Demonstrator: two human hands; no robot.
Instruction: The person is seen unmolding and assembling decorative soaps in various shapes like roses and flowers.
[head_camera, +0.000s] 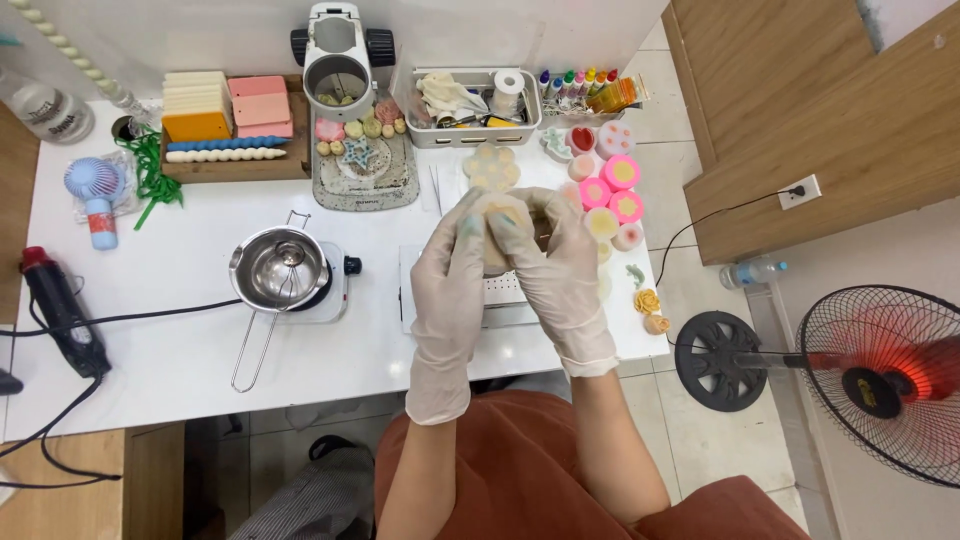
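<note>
With both gloved hands, left and right, clamped together around the pale mould, best flexing its rim evenly, low over the table.

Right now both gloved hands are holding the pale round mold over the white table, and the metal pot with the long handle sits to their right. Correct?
Not quite. The metal pot sits to the left of the hands, not the right; the head view shows this. The rest holds: the left hand and right hand, both gloved, hold the pale round mold over the white table.
</note>
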